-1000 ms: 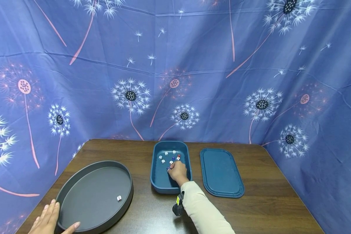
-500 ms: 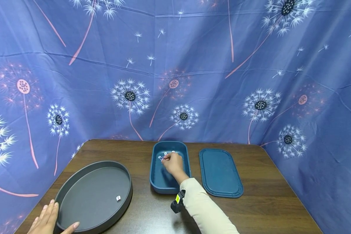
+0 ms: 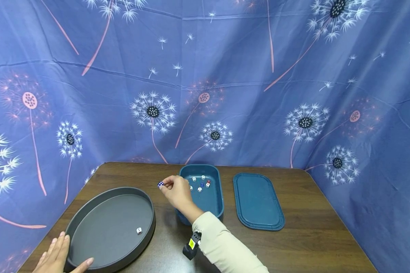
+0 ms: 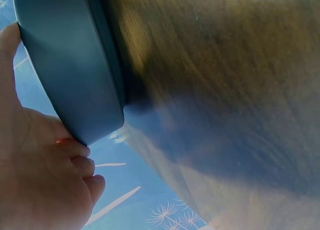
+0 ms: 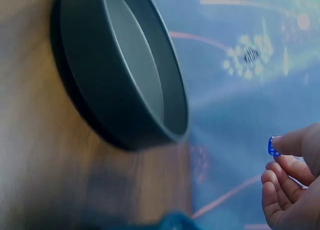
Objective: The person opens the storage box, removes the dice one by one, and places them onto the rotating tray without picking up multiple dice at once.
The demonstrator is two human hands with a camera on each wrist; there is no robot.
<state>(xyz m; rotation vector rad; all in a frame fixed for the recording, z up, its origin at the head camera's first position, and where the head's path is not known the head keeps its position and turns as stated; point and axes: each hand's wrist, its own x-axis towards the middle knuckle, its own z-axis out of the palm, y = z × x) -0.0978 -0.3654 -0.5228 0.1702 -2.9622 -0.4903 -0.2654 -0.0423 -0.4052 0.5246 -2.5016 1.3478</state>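
Observation:
A blue die with white pips (image 3: 160,184) is pinched between the thumb and finger of my right hand (image 3: 177,191). The hand is raised over the left edge of the blue rectangular box (image 3: 221,189). In the right wrist view the same blue die (image 5: 273,146) shows at the fingertips. My left hand (image 3: 55,254) rests against the near left side of a round dark grey tray (image 3: 109,220), fingers straight and thumb on the rim. One white die (image 3: 139,230) lies in the tray. White dice (image 3: 194,179), a blue die (image 3: 202,184) and a red die (image 3: 208,181) lie in the box.
A blue lid (image 3: 259,201) lies flat on the wooden table (image 3: 314,227), right of the box. Blue patterned cloth (image 3: 246,94) hangs behind and at both sides. A strip of bare table separates tray and box.
My right hand first shifts within the box, then lifts out and moves left with the pinched blue die. My left hand stays on the tray.

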